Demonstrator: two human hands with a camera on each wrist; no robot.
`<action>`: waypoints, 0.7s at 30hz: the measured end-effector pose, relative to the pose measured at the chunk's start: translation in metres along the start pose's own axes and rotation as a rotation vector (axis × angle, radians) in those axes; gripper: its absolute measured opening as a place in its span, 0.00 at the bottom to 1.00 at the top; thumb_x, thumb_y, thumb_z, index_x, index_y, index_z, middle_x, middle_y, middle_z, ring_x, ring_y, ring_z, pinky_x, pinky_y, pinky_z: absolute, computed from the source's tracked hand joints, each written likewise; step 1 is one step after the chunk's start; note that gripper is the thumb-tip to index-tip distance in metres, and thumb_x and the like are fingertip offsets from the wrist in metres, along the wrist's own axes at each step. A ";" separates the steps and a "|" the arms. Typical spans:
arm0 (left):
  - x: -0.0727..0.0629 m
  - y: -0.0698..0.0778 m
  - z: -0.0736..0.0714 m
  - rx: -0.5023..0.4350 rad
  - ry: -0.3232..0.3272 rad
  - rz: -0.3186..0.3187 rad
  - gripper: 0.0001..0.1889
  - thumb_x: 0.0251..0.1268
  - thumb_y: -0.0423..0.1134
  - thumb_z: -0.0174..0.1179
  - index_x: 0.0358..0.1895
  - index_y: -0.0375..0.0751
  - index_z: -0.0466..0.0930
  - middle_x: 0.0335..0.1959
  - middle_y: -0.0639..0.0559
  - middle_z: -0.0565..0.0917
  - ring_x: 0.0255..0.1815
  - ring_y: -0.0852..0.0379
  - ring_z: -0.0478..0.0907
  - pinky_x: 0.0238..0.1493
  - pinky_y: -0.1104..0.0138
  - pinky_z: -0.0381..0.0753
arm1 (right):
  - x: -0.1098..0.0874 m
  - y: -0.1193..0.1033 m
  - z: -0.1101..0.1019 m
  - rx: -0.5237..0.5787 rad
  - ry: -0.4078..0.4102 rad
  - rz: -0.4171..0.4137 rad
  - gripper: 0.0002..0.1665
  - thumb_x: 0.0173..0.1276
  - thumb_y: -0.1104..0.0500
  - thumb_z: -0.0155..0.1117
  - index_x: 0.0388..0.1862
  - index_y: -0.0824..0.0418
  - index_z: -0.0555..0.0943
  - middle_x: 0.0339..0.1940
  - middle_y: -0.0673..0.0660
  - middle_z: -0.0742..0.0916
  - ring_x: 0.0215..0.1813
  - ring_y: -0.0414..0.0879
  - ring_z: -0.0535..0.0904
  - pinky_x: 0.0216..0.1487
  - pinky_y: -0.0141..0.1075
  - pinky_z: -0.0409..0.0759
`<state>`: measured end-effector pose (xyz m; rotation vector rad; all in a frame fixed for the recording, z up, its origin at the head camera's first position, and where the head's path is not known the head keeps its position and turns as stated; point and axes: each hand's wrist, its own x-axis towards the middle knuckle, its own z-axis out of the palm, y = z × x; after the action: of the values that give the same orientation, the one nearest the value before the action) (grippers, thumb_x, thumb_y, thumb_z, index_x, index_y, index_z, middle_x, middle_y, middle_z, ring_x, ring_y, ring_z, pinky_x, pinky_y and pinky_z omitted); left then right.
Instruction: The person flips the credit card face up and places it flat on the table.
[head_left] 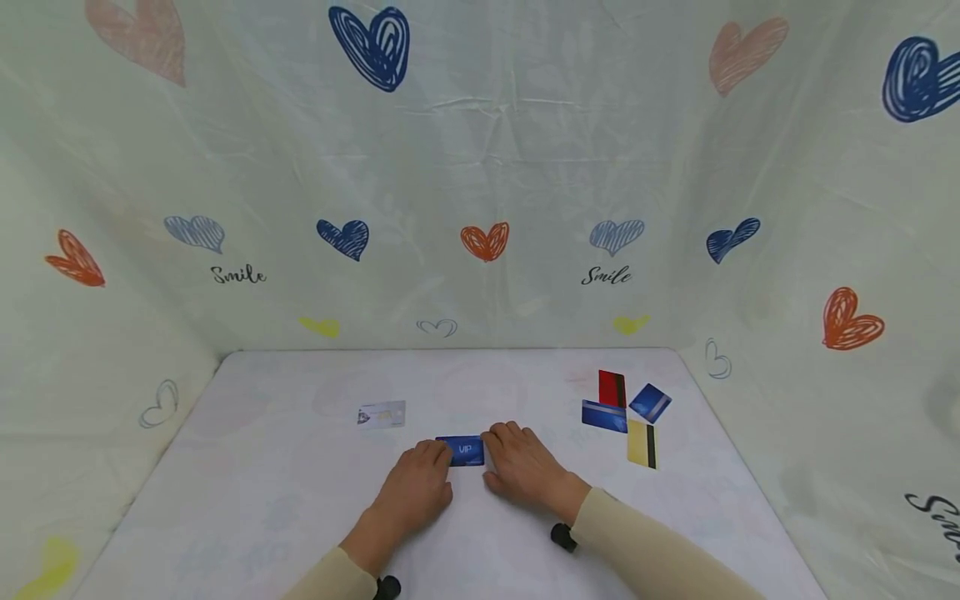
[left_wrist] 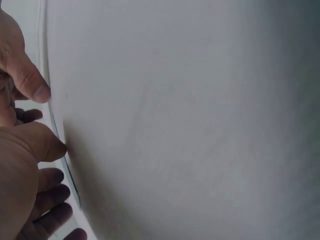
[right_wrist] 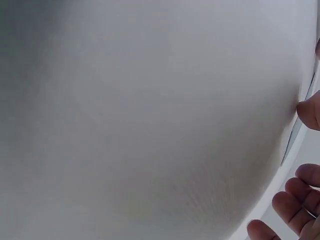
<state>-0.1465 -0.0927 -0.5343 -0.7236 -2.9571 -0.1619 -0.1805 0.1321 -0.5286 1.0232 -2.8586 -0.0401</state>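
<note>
A blue card [head_left: 466, 451] printed "VIP" lies on the white table in front of the person. At its left end the left hand [head_left: 417, 483] holds it between thumb and fingers, covering that end. The right hand [head_left: 527, 467] grips the opposite end near the corner. In the left wrist view, the left thumb [left_wrist: 52, 146] reaches the card's thin edge [left_wrist: 73, 181], which shows as a dark line close to the tabletop. The right thumb [right_wrist: 311, 111] meets the card edge in the right wrist view, with the other fingers spread lower.
A silvery, see-through-looking card [head_left: 381, 414] lies to the left. Off to the right are a red card [head_left: 611, 388], two blue cards [head_left: 604, 417] and a gold card [head_left: 641, 443] with a dark stripe. A heart-patterned curtain [head_left: 480, 175] surrounds the white table [head_left: 262, 467].
</note>
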 end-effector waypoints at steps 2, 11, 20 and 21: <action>-0.003 0.002 0.000 -0.002 -0.033 0.029 0.26 0.73 0.46 0.65 0.67 0.33 0.79 0.67 0.41 0.81 0.71 0.44 0.76 0.72 0.52 0.76 | -0.005 -0.002 -0.003 0.008 -0.025 -0.010 0.37 0.73 0.42 0.69 0.71 0.62 0.77 0.66 0.56 0.83 0.65 0.50 0.78 0.63 0.43 0.80; -0.008 0.008 -0.005 -0.066 -0.210 0.029 0.34 0.80 0.56 0.56 0.77 0.36 0.70 0.79 0.41 0.71 0.81 0.43 0.66 0.79 0.47 0.66 | -0.014 -0.012 -0.003 0.008 -0.104 -0.081 0.35 0.79 0.42 0.60 0.77 0.59 0.73 0.77 0.54 0.77 0.78 0.49 0.71 0.76 0.50 0.73; -0.018 0.003 -0.013 -0.028 -0.208 -0.050 0.38 0.76 0.61 0.59 0.74 0.31 0.73 0.77 0.36 0.73 0.80 0.39 0.68 0.80 0.42 0.63 | 0.001 -0.030 -0.003 -0.020 -0.161 -0.107 0.37 0.82 0.39 0.54 0.80 0.57 0.70 0.81 0.53 0.74 0.83 0.48 0.66 0.79 0.53 0.68; -0.020 0.000 -0.014 -0.024 -0.195 -0.056 0.39 0.75 0.61 0.60 0.73 0.30 0.73 0.76 0.35 0.74 0.79 0.38 0.69 0.79 0.41 0.64 | 0.004 -0.033 -0.004 -0.027 -0.162 -0.114 0.37 0.82 0.38 0.54 0.81 0.57 0.70 0.81 0.53 0.74 0.84 0.48 0.65 0.79 0.53 0.68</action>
<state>-0.1280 -0.1033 -0.5231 -0.6975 -3.1679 -0.1382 -0.1621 0.1041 -0.5265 1.2300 -2.9289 -0.1781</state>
